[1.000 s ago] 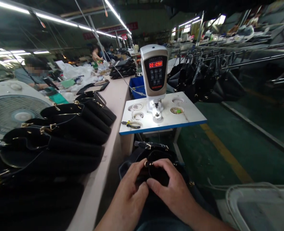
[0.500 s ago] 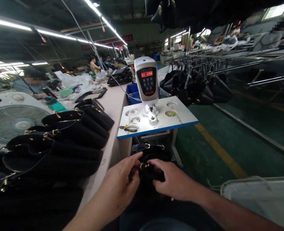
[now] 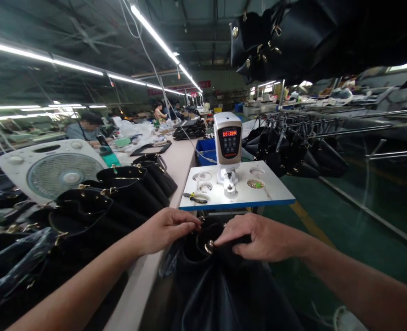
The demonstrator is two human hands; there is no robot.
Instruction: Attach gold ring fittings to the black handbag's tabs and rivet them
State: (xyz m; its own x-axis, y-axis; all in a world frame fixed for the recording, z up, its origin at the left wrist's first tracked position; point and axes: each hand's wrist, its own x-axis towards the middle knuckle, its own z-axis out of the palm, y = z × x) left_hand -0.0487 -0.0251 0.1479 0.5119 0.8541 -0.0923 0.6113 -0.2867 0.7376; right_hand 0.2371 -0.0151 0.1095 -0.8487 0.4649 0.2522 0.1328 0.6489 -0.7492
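Observation:
A black handbag [image 3: 206, 289] with gold fittings stands upright in front of me, its mouth facing up. My left hand [image 3: 169, 229] is at the bag's left rim, thumb and fingertips closed together on it. On the right, my right hand [image 3: 260, 236] grips the bag's edge; its index finger reaches to the gold clasp [image 3: 209, 247] at the front of the mouth and touches it. The thumb lies lower, against the black material. Part of the bag's rim and the right hand's other fingers are hidden.
Beyond the hands is a white machine [image 3: 228, 142] with a red display, on a small white table [image 3: 245, 200] with pliers [image 3: 195, 197] and parts cups. Several black bags [image 3: 121, 202] and a fan [image 3: 62, 170] line the left bench. More bags [image 3: 289, 142] hang at right.
The view has tilted up and turned left. The handbag's mouth has come into clearer view. My left hand has flattened at the left rim, and my right index finger has stretched onto the clasp.

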